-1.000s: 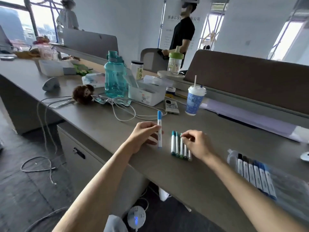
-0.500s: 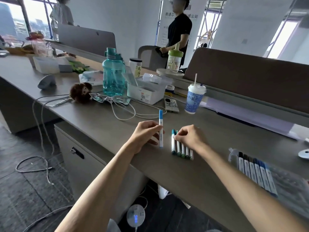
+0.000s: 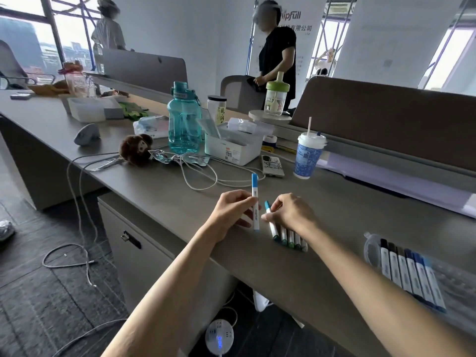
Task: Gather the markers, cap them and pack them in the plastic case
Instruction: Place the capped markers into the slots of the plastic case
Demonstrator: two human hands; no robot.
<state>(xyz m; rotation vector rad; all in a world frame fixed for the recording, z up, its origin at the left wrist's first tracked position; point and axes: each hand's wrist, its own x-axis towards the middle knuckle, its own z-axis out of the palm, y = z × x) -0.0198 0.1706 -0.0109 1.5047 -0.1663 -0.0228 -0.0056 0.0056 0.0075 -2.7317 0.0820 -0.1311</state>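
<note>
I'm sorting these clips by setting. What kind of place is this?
Most likely an open-plan office: a long shared desk backed by a divider screen, a drawer pedestal underneath, and a company banner with Chinese text in the background.

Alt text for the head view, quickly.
The left hand grips a white marker with a blue cap; right hand pinches a teal-capped marker beside a row of green markers on the grey desk. A clear plastic case of dark markers lies right.
</note>
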